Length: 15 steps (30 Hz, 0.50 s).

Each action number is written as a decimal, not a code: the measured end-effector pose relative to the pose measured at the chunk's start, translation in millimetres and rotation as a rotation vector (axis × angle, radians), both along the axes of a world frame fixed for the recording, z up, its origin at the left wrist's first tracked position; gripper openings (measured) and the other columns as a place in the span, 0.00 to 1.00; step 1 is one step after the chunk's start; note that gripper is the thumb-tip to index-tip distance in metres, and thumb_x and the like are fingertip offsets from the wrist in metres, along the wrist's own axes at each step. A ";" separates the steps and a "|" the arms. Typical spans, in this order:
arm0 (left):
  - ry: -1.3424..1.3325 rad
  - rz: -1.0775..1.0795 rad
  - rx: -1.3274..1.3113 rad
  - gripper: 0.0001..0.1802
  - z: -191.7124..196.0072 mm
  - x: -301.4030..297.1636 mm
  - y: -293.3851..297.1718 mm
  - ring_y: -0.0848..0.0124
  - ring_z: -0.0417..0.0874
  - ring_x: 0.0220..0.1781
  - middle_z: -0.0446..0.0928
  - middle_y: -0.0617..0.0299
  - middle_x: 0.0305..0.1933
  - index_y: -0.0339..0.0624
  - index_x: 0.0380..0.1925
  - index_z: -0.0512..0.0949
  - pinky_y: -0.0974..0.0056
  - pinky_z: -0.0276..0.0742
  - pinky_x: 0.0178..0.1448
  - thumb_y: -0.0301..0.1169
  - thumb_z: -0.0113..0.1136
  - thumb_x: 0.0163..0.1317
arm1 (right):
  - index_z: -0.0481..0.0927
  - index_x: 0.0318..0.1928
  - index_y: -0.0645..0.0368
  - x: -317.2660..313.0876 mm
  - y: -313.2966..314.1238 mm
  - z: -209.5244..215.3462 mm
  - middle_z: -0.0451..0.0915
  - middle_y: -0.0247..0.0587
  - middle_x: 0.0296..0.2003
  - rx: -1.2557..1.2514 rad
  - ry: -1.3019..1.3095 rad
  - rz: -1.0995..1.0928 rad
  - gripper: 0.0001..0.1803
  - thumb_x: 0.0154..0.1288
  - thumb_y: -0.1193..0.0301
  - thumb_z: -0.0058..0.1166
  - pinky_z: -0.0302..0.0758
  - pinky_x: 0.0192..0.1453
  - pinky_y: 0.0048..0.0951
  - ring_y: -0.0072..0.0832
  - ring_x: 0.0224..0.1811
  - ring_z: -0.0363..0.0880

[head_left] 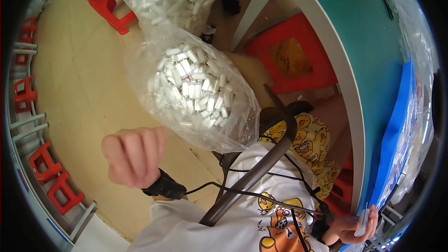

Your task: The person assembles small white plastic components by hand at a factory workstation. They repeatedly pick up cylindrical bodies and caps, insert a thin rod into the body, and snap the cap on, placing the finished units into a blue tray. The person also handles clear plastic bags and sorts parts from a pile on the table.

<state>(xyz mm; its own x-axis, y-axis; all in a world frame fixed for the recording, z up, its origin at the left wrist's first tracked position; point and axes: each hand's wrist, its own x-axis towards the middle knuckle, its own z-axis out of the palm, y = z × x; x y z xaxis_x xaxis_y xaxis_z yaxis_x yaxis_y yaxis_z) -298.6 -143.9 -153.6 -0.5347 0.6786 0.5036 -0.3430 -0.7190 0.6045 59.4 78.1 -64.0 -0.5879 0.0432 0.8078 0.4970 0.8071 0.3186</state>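
Observation:
My left hand (135, 156), with a black band at the wrist, is held in a fist over the floor, beside an open clear plastic bag (142, 81). Its fingers are curled in, so whatever it may hold is hidden. Inside the bag lie many small white cylinders in clear casings (198, 88). At the lower right, next to the table edge, my right hand (352, 228) grips a small clear-and-white tube (362, 221) between thumb and fingers.
A second bag of similar white pieces (175, 2) stands behind the first. A green-topped table (347, 32) with a blue strip (394, 121) and clear plastic runs along the right. A dark chair armrest (252, 184) and cables (212, 184) cross my lap. Red stools (298, 56) stand around.

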 end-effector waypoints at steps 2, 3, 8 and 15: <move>-0.060 0.006 0.049 0.07 -6.5 -4.0 -7.6 0.73 0.74 0.28 0.74 0.68 0.25 0.48 0.24 0.72 0.68 0.63 0.36 0.26 0.52 0.61 | 0.62 0.47 0.74 -5.1 -2.1 -1.2 0.69 0.57 0.39 0.022 -0.023 -0.039 0.17 0.70 0.68 0.37 0.80 0.41 0.46 0.48 0.36 0.76; -0.074 -0.001 0.051 0.07 -9.8 -6.3 -13.4 0.73 0.73 0.27 0.74 0.69 0.25 0.50 0.24 0.71 0.69 0.63 0.36 0.26 0.51 0.61 | 0.62 0.47 0.74 -6.6 -2.1 -0.9 0.69 0.57 0.39 0.034 -0.033 -0.055 0.17 0.70 0.68 0.38 0.80 0.41 0.45 0.48 0.37 0.76; -0.214 0.063 0.091 0.07 -17.3 -4.0 -23.9 0.75 0.70 0.25 0.70 0.71 0.22 0.51 0.25 0.70 0.69 0.61 0.36 0.28 0.51 0.62 | 0.63 0.47 0.73 -8.7 -2.6 -0.4 0.70 0.56 0.39 0.082 -0.105 -0.083 0.16 0.70 0.69 0.38 0.81 0.40 0.42 0.46 0.37 0.78; -0.532 0.115 0.359 0.06 -12.2 -18.7 -26.7 0.76 0.64 0.22 0.65 0.69 0.19 0.48 0.27 0.71 0.70 0.60 0.32 0.31 0.50 0.63 | 0.63 0.46 0.74 -13.4 -1.7 -1.0 0.70 0.56 0.38 0.105 -0.063 -0.073 0.15 0.70 0.70 0.39 0.81 0.40 0.43 0.44 0.35 0.77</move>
